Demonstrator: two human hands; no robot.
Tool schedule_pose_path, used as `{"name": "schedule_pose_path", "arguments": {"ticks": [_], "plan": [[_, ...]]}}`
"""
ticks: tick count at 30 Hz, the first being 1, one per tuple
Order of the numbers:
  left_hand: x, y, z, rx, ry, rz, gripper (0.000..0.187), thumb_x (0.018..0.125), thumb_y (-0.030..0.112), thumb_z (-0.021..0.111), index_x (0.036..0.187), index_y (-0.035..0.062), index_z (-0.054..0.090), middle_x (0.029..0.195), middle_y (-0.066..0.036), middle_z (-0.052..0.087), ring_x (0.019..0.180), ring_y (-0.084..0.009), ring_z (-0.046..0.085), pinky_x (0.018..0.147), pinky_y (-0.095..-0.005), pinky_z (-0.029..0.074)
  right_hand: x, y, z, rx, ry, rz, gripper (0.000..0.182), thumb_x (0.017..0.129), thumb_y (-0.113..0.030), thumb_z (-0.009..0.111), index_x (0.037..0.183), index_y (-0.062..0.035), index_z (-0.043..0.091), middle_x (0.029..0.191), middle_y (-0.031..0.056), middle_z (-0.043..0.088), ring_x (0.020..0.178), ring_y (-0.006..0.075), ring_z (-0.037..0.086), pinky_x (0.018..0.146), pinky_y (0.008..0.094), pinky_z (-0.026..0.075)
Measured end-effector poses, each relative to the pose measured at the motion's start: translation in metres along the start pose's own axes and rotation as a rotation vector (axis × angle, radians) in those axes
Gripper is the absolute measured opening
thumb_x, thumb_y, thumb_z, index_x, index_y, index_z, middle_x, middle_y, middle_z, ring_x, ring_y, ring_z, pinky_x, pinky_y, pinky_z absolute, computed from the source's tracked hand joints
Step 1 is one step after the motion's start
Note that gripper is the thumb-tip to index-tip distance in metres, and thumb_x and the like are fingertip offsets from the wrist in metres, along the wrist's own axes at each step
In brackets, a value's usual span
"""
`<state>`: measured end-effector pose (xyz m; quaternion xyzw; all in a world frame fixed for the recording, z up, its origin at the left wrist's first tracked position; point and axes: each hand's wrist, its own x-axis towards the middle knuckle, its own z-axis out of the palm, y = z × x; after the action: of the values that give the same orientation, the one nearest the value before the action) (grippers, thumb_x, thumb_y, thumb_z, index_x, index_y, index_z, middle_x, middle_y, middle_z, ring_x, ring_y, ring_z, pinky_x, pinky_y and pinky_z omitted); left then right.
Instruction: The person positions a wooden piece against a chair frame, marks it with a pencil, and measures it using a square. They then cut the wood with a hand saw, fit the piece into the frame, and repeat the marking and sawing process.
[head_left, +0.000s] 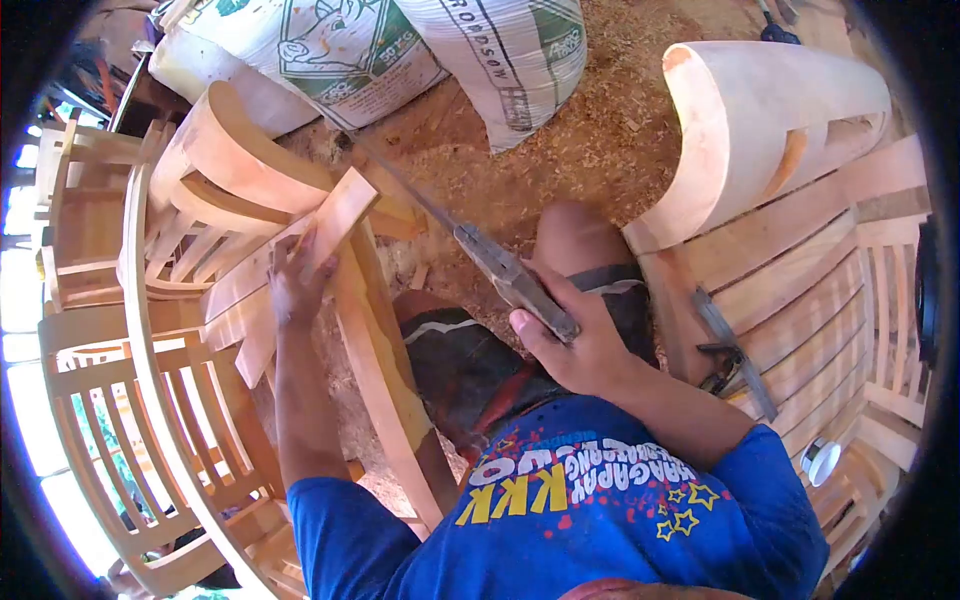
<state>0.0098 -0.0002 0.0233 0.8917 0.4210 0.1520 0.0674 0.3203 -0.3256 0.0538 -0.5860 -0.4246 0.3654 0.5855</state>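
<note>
My right hand (575, 335) is closed around the worn handle of a long thin-bladed tool (490, 262), perhaps a saw. Its blade points up and left, toward the end of a light wooden slat (345, 205). On that slat, near the curved wooden arm of a seat, rests my left hand (300, 275), its fingers bent over the wood; whether they grip it is hard to tell. Beneath the slat runs a long wooden rail (375, 350), down past my left knee.
White printed sacks (500, 60) stand at the top, beside sawdust on the floor (610, 130). To the right is a slatted wooden seat (790, 270) with a metal clamp or tool (735, 350) on it. Chair backs (140, 430) fill the left.
</note>
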Motion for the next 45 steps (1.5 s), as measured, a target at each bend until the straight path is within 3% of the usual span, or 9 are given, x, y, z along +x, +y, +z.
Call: {"name": "schedule_pose_path", "arguments": {"ticks": [14, 17, 20, 23, 26, 30, 35, 38, 45], "plan": [[0.001, -0.006, 0.005, 0.007, -0.043, -0.047, 0.065, 0.083, 0.030, 0.088, 0.145, 0.0181, 0.069, 0.134, -0.017, 0.062, 0.126, -0.0399, 0.057, 0.108, -0.0510, 0.046, 0.012, 0.000, 0.005, 0.049, -0.140, 0.101, 0.062, 0.093, -0.012, 0.071, 0.149, -0.0021, 0.049, 0.091, 0.0219, 0.072, 0.081, 0.0349, 0.077, 0.072, 0.0410, 0.058], [-0.002, -0.013, 0.010, 0.041, 0.006, -0.004, 0.064, 0.083, 0.027, 0.088, 0.144, 0.0157, 0.070, 0.134, -0.018, 0.061, 0.124, -0.0401, 0.058, 0.108, -0.0510, 0.047, 0.008, -0.008, -0.004, -0.007, -0.213, 0.130, 0.066, 0.092, -0.007, 0.071, 0.153, 0.0008, 0.047, 0.091, 0.0126, 0.071, 0.077, 0.0165, 0.069, 0.073, 0.0314, 0.054], [0.001, -0.006, 0.005, 0.037, -0.012, 0.051, 0.064, 0.082, 0.025, 0.088, 0.143, 0.0132, 0.070, 0.133, -0.018, 0.060, 0.123, -0.0405, 0.058, 0.107, -0.0513, 0.047, 0.016, -0.001, -0.004, 0.019, -0.247, 0.204, 0.069, 0.090, -0.006, 0.070, 0.154, -0.0024, 0.047, 0.090, 0.0128, 0.070, 0.073, 0.0193, 0.069, 0.070, 0.0324, 0.054], [0.000, -0.008, 0.008, 0.042, -0.028, 0.028, 0.065, 0.081, 0.023, 0.088, 0.143, 0.0121, 0.070, 0.133, -0.019, 0.060, 0.122, -0.0411, 0.057, 0.107, -0.0518, 0.047, 0.053, 0.016, 0.021, -0.009, -0.267, 0.216, 0.073, 0.089, -0.011, 0.068, 0.157, -0.0005, 0.043, 0.104, 0.0259, 0.071, 0.088, 0.0395, 0.075, 0.078, 0.0456, 0.058], [0.002, -0.011, 0.010, 0.064, -0.027, 0.030, 0.066, 0.082, 0.023, 0.087, 0.144, 0.0136, 0.069, 0.133, -0.019, 0.059, 0.123, -0.0416, 0.057, 0.107, -0.0521, 0.047, 0.080, 0.049, 0.050, -0.066, -0.184, 0.022, 0.079, 0.086, -0.012, 0.068, 0.160, -0.0043, 0.040, 0.114, 0.0274, 0.071, 0.100, 0.0417, 0.074, 0.086, 0.0466, 0.059], [0.002, -0.014, 0.009, 0.112, -0.051, 0.070, 0.067, 0.083, 0.024, 0.086, 0.146, 0.0166, 0.067, 0.135, -0.019, 0.058, 0.124, -0.0414, 0.056, 0.108, -0.0527, 0.046, 0.054, 0.042, 0.032, 0.015, -0.164, 0.011, 0.076, 0.086, -0.010, 0.069, 0.158, -0.0073, 0.045, 0.096, 0.0188, 0.071, 0.079, 0.0277, 0.070, 0.077, 0.0391, 0.056], [0.000, -0.015, 0.009, 0.065, -0.072, 0.020, 0.069, 0.083, 0.027, 0.086, 0.148, 0.0170, 0.065, 0.137, -0.018, 0.056, 0.127, -0.0411, 0.055, 0.109, -0.0526, 0.046, 0.066, 0.059, 0.043, -0.077, -0.185, 0.016, 0.078, 0.085, -0.009, 0.068, 0.159, -0.0076, 0.044, 0.093, 0.0174, 0.070, 0.077, 0.0207, 0.066, 0.074, 0.0363, 0.054], [0.002, -0.019, 0.010, 0.149, -0.079, 0.038, 0.069, 0.083, 0.026, 0.085, 0.147, 0.0127, 0.065, 0.136, -0.019, 0.057, 0.127, -0.0410, 0.055, 0.110, -0.0525, 0.045, 0.115, 0.047, 0.057, 0.052, -0.221, 0.037, 0.080, 0.084, -0.008, 0.069, 0.160, -0.0087, 0.043, 0.093, 0.0167, 0.071, 0.077, 0.0187, 0.067, 0.074, 0.0356, 0.054], [0.006, -0.011, 0.007, 0.058, -0.089, 0.017, 0.065, 0.083, 0.021, 0.081, 0.145, 0.0050, 0.066, 0.132, -0.021, 0.057, 0.123, -0.0414, 0.056, 0.109, -0.0510, 0.046, 0.067, 0.077, 0.047, 0.038, -0.225, -0.049, 0.083, 0.083, -0.007, 0.068, 0.162, -0.0092, 0.040, 0.121, 0.0213, 0.069, 0.106, 0.0288, 0.072, 0.093, 0.0378, 0.054]]}}
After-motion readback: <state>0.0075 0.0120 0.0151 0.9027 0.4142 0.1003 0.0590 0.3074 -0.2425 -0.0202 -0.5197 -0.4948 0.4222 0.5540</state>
